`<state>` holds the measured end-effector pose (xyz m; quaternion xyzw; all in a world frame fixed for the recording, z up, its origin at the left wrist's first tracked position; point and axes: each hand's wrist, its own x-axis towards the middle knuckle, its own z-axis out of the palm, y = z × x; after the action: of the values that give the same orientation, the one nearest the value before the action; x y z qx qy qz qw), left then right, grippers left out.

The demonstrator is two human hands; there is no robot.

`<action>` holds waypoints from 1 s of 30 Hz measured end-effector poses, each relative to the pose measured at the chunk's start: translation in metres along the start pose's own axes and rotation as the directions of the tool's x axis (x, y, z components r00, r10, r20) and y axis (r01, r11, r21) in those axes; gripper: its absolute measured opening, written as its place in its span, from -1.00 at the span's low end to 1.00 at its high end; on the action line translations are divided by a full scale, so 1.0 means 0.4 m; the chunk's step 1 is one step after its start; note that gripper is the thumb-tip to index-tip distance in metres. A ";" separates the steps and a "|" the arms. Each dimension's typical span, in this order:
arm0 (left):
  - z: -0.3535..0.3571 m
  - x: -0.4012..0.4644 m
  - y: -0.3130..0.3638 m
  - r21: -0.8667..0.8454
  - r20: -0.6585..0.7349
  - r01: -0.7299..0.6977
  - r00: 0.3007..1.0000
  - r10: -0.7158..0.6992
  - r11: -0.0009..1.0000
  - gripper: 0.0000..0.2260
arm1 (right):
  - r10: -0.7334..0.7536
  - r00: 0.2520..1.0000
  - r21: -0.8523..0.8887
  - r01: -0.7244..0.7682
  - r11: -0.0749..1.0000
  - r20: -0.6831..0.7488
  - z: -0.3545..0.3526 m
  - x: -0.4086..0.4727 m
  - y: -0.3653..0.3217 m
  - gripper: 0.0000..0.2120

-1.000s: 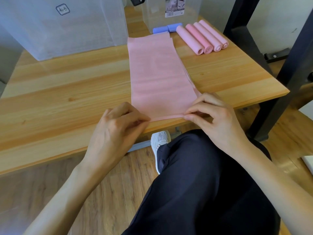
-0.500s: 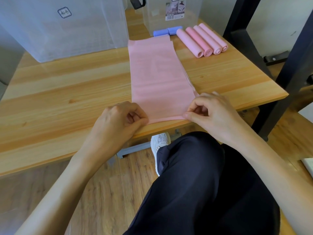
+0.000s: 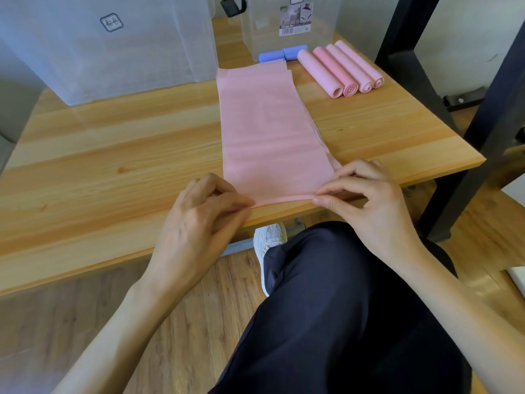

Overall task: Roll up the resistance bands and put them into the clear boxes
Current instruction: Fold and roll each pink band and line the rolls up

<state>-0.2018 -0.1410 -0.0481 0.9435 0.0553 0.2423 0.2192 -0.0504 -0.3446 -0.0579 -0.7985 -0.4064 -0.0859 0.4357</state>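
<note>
Pink band (image 3: 270,129) lay flat on the wooden table (image 3: 113,155), long axis running away from the person, near end at the table's front edge with only a thin first fold started (image 3: 284,199). It looked like several layers, right edges slightly fanned.

Risks, as I judged them:
- Core that thin could spring open if either pinch loosened; the material looked slick and stretchy.
- Uneven push from the two hands would skew the roll and make it cone out at one end.
- Fanned layers on the right could creep apart and leave a ragged end.
- Fold sat right at the table edge, so a slip could drop the end off the table.

Hands: left hand (image 3: 199,223) had fingers curled, thumb and forefinger pinching the left end of the fold. Right hand (image 3: 366,200) did the same at the right end, fingertips (image 3: 321,196) on the fold, other fingers arched above the band.

Four pink rolls (image 3: 345,71) and two blue rolls (image 3: 282,53) lay beside the small clear box (image 3: 292,27); large clear box (image 3: 113,46) stood at back left. None boxed yet that I could see.
</note>
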 end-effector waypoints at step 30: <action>-0.012 0.004 0.000 0.007 0.032 0.056 0.998 -0.057 0.998 -0.93 | 0.053 0.998 0.060 -0.055 0.997 0.041 -0.011 0.003 0.003 -0.84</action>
<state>-0.2028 -0.1388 -0.0439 0.9459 0.0791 0.2208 0.2242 -0.0478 -0.3475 -0.0553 -0.7970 -0.3957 -0.0460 0.4540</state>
